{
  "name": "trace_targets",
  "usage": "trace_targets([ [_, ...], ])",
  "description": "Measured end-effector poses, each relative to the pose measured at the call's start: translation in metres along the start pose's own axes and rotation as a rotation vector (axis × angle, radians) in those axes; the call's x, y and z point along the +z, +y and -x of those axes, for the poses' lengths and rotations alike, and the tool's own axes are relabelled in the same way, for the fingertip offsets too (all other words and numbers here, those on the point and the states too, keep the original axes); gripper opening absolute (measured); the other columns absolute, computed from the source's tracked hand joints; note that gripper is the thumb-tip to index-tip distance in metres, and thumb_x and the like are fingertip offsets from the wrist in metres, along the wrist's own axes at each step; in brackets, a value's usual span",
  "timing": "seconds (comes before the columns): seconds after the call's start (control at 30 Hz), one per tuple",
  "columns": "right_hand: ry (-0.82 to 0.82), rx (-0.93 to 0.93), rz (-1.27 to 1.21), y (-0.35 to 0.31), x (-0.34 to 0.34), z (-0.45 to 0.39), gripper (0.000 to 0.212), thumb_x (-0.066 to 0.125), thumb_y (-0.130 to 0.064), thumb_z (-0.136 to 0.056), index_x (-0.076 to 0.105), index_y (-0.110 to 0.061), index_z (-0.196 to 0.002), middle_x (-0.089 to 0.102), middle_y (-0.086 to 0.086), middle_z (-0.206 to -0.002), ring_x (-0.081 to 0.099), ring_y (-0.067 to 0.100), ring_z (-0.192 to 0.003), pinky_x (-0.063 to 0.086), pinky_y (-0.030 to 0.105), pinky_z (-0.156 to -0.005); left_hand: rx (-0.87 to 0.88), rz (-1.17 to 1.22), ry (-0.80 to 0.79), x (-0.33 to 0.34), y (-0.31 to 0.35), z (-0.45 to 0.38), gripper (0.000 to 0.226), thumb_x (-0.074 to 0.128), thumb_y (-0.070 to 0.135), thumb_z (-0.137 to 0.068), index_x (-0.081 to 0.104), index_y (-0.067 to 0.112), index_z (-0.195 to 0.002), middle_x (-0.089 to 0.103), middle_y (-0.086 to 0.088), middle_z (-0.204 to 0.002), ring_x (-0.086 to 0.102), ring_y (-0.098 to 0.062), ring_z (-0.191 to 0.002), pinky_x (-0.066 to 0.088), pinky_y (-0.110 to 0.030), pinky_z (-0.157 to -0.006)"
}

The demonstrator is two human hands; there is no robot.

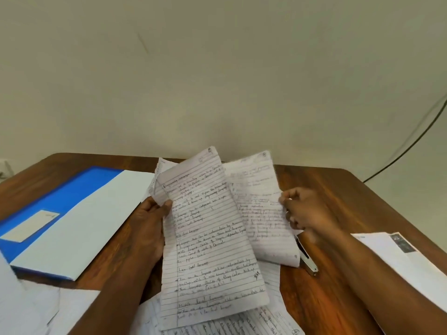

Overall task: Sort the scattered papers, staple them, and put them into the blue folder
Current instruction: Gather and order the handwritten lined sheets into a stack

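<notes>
Left hand pinching 1 lined handwritten sheet at its left edge; right hand gripping a 2nd lined handwritten sheet by its right edge, both raised off the brown wooden table. Behind, a plain cream wall with 1 dark cable. Blue folder with white label flat at left. More loose papers near the front edge; count unclear. 1 silver stapler just beside the 2nd sheet.
</notes>
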State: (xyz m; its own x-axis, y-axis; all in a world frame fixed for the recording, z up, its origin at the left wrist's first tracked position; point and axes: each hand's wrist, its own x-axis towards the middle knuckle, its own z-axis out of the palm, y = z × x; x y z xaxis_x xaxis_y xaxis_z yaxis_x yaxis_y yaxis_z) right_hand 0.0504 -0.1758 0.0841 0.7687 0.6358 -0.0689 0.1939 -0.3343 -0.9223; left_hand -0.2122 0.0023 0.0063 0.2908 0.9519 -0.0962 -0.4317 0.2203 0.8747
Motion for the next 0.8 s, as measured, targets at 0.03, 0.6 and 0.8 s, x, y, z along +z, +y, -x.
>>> trace_targets([
  [0.03,-0.019,0.024,-0.004,0.008,0.005,0.003,0.007,0.06,-0.008,-0.103,0.068,-0.007,-0.101,0.061,0.007,-0.066,0.044,0.011,-0.044,0.033,0.023,-0.038,-0.005,0.017,0.005,0.0,0.0,-0.001,0.028,0.063,0.001,-0.1,0.068,0.004,-0.127,0.078,-0.013,-0.118,0.077,-0.03,-0.102,0.064,-0.043,-0.079],
  [0.6,-0.156,0.0,-0.297,0.039,0.01,0.013,0.006,0.065,-0.005,-0.099,0.069,-0.005,-0.104,0.052,0.005,-0.058,0.036,0.01,-0.042,0.027,0.02,-0.036,-0.024,-0.011,-0.021,0.005,-0.001,0.001,0.025,0.063,-0.003,-0.099,0.069,0.003,-0.123,0.08,-0.014,-0.11,0.079,-0.026,-0.089,0.065,-0.033,-0.065],
  [0.8,-0.19,-0.052,-0.368,0.034,0.007,0.015,0.006,0.068,-0.004,-0.097,0.069,-0.004,-0.103,0.051,0.013,-0.068,0.034,0.011,-0.042,0.027,0.021,-0.035,-0.032,0.0,-0.022,0.004,-0.001,0.001,0.03,0.063,-0.001,-0.099,0.068,0.004,-0.129,0.078,-0.016,-0.117,0.076,-0.035,-0.105,0.066,-0.036,-0.068],
])
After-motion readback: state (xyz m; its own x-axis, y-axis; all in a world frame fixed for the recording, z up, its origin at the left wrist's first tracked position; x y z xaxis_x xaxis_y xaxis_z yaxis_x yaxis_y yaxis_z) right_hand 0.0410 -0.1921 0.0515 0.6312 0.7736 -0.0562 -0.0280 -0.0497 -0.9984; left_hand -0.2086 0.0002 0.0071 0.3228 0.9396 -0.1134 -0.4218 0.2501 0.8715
